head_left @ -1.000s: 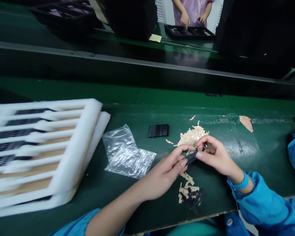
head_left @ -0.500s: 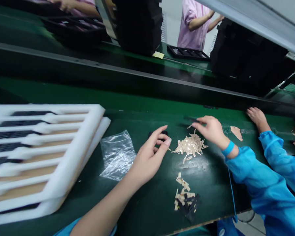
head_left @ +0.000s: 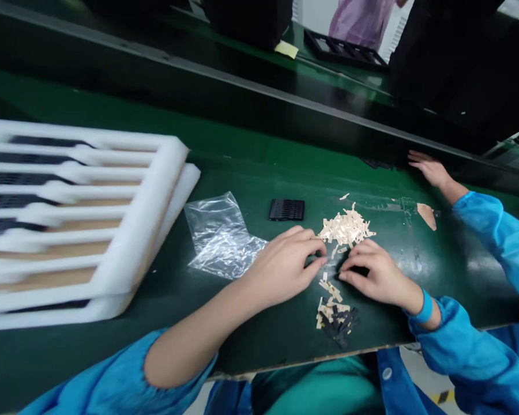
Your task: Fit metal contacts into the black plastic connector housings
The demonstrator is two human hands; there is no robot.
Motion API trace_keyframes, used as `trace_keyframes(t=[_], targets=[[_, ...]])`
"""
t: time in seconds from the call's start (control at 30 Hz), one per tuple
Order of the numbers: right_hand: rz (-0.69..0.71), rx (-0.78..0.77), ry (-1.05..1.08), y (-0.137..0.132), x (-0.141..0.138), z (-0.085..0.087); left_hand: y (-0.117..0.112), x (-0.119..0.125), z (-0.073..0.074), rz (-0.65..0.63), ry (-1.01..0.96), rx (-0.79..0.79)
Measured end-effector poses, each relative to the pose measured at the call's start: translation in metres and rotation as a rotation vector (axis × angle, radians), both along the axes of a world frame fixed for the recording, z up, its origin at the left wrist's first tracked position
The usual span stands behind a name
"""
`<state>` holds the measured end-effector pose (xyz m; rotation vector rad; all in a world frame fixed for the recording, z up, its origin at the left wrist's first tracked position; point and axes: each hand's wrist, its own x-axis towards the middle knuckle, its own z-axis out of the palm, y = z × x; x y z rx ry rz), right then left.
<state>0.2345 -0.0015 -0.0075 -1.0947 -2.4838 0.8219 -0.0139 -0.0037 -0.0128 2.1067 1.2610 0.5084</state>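
1. Here, the left hand (head_left: pixel 288 265) is half curled above the table (head_left: pixel 251 349), thumb and forefinger close together; whether a small piece sits between them, I cannot tell.
2. The right hand (head_left: pixel 374 271) faces it, fingers bent, thumb near the forefinger; its grasp cannot be made out either.
3. Just beyond both hands lies a loose pile of pale beige strips (head_left: pixel 348 226).
4. Nearer the table's front edge, more beige strips (head_left: pixel 327 311) mingle with thin black pieces (head_left: pixel 341 327).
5. A ribbed black block (head_left: pixel 286 210) lies left of the pile, near a clear plastic bag (head_left: pixel 220 248).
6. Farther left stands a slotted white foam tray (head_left: pixel 140 213) holding black parts (head_left: pixel 12 180).
7. At right, a co-worker's hand (head_left: pixel 432 172) reaches toward the back ledge.
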Motion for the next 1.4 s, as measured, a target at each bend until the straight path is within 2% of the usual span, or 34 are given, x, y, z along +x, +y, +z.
trace_keyframes(t=[0.07,0.13,0.3,0.47,0.6,0.77,0.9,1.07,1.17,1.23,1.4], targets=[[0.005,-0.054,-0.021,-0.019,-0.001,-0.002,-0.004,0.003,-0.001,-0.121,0.046,-0.025],[-0.026,-0.074,-0.067,-0.026,-0.002,-0.004,-0.007,0.005,-0.004,-0.201,0.091,-0.038],[-0.061,-0.091,-0.111,-0.022,-0.001,-0.004,-0.007,0.005,-0.010,-0.178,0.107,-0.021],[-0.138,-0.098,-0.136,-0.027,-0.003,-0.001,-0.001,0.000,-0.004,-0.167,0.084,-0.072],[-0.211,-0.080,-0.159,-0.033,-0.002,-0.006,0.001,-0.001,-0.006,-0.141,0.069,-0.049],[-0.103,-0.160,-0.129,-0.029,0.006,-0.007,0.005,-0.003,-0.013,-0.107,0.114,0.051],[-0.041,-0.129,-0.124,-0.025,0.007,-0.003,0.008,-0.002,-0.015,-0.054,0.166,0.109],[0.063,-0.066,-0.092,-0.023,0.005,0.000,0.010,0.020,-0.017,0.083,0.234,0.117],[-0.030,-0.088,-0.067,-0.025,0.009,0.001,0.013,0.032,-0.013,0.167,0.239,0.109],[-0.097,-0.080,-0.115,-0.029,0.011,0.000,0.012,0.031,-0.009,0.126,0.202,0.105],[-0.091,-0.095,-0.189,-0.039,0.008,-0.004,-0.005,0.010,-0.002,-0.197,0.066,0.034]])
